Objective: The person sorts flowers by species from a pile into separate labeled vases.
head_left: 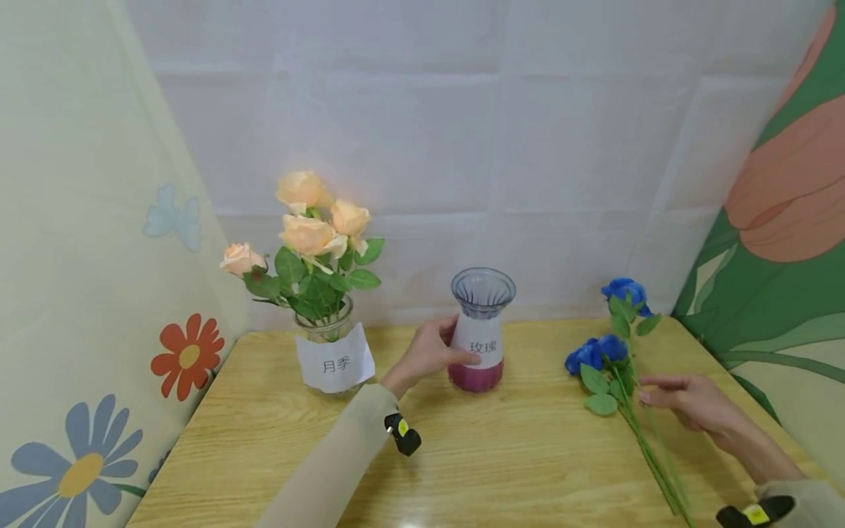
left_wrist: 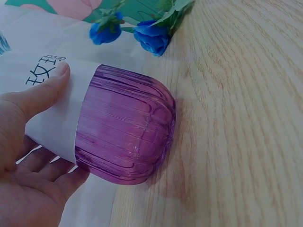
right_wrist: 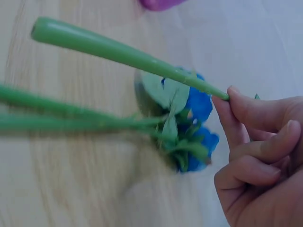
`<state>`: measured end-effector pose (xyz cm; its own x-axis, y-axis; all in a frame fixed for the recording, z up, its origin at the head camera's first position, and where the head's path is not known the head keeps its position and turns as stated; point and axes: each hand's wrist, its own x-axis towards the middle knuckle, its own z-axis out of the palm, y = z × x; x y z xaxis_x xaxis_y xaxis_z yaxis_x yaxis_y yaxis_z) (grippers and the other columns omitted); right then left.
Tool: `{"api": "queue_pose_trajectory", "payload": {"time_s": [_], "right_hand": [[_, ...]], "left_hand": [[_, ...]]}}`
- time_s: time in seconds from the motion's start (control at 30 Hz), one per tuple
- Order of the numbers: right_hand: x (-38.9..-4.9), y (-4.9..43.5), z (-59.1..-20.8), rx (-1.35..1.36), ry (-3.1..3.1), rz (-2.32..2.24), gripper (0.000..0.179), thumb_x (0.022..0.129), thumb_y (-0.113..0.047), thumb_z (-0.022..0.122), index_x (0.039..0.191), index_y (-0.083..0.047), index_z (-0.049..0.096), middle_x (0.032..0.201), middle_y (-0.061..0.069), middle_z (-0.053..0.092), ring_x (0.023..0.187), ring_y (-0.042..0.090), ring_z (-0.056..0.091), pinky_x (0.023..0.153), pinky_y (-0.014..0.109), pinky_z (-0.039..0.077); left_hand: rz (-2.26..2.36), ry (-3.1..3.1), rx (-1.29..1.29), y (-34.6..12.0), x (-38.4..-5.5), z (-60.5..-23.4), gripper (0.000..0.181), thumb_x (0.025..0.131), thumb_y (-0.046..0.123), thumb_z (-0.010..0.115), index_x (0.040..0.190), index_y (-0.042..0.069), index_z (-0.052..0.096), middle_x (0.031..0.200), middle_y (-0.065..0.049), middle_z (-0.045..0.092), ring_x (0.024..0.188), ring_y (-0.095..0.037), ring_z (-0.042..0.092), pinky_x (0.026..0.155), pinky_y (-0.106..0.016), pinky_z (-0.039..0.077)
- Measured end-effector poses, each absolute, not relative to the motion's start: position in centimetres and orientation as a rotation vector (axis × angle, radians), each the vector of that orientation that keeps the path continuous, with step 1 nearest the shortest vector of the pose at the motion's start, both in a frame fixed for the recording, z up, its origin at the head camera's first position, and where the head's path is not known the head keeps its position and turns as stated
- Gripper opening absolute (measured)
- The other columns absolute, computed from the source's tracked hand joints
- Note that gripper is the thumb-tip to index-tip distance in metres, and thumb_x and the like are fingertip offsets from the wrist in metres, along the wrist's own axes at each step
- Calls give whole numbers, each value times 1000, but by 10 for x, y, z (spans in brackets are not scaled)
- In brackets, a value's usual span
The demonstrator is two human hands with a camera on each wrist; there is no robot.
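My left hand (head_left: pixel 429 353) grips a glass vase (head_left: pixel 477 378) with a clear flared rim, a purple base and a white paper label around its middle. In the left wrist view the thumb presses on the label and the fingers curl around the other side. My right hand (head_left: pixel 696 409) pinches the green stem (right_wrist: pixel 118 54) of one blue rose (head_left: pixel 626 292) between thumb and fingertips; in the right wrist view that stem stands closer to the camera than the others. More blue roses (head_left: pixel 594 353) lie on the table just beside it, stems toward the front.
At the left a glass jar (head_left: pixel 323 334) with a white paper label (head_left: pixel 337 361) holds several peach roses (head_left: pixel 309 235). Everything stands on a wooden table (head_left: pixel 515 455). A white cloth (head_left: pixel 422 147) hangs behind, and flower-patterned panels (head_left: pixel 779 220) flank both sides.
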<state>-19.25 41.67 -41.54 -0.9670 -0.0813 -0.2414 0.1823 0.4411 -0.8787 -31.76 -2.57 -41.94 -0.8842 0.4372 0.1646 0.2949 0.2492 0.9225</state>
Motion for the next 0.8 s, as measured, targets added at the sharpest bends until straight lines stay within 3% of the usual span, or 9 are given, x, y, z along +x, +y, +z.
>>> {"api": "queue_pose_trajectory", "payload": {"time_s": [0.13,0.2,0.37,0.43,0.57,0.73,0.8], "right_hand": [[-193,401,-406,68,2475,-1566,67,102,-24,71,150,15,45,93,13,73,46,7,22,43,31,28],[-193,393,-402,78,2478,-1584,68,102,-25,72,151,14,45,76,6,66,46,7,22,44,31,28],[-192,373,-393,69,2493,-1628,67,101,-24,74,150,13,47,93,4,75,46,8,21,44,31,28],[-192,365,-390,42,2516,-1644,65,101,-23,74,149,13,48,113,12,76,46,8,21,44,32,27],[-194,347,-384,34,2557,-1682,63,100,-22,76,148,11,51,107,13,76,45,7,23,43,32,28],[-196,326,-377,-7,2649,-1695,61,99,-26,77,146,8,56,118,19,74,44,7,25,41,31,31],[-198,317,-373,-27,2681,-1700,60,99,-26,77,145,8,58,113,20,74,44,7,27,41,30,32]], "left_hand": [[1720,2371,694,-26,-319,-419,77,76,15,96,146,11,63,130,-4,73,113,-21,70,102,-39,55],[1718,2368,692,-26,-319,-419,77,76,15,96,146,12,63,130,-4,73,113,-21,70,102,-39,55],[1716,2365,691,-27,-317,-418,78,76,17,97,146,12,63,129,-3,73,114,-21,70,102,-39,55],[1721,2365,689,-27,-316,-419,79,76,18,97,146,12,62,130,-3,73,114,-21,70,102,-39,55],[1725,2367,687,-27,-317,-421,78,76,18,97,146,11,62,130,-3,73,114,-20,70,101,-39,55],[1725,2377,703,-27,-317,-423,77,75,18,97,144,10,64,127,-4,74,111,-20,71,100,-38,56],[1728,2380,703,-27,-317,-423,76,75,18,97,143,10,65,126,-4,75,111,-20,71,99,-38,56]]}}
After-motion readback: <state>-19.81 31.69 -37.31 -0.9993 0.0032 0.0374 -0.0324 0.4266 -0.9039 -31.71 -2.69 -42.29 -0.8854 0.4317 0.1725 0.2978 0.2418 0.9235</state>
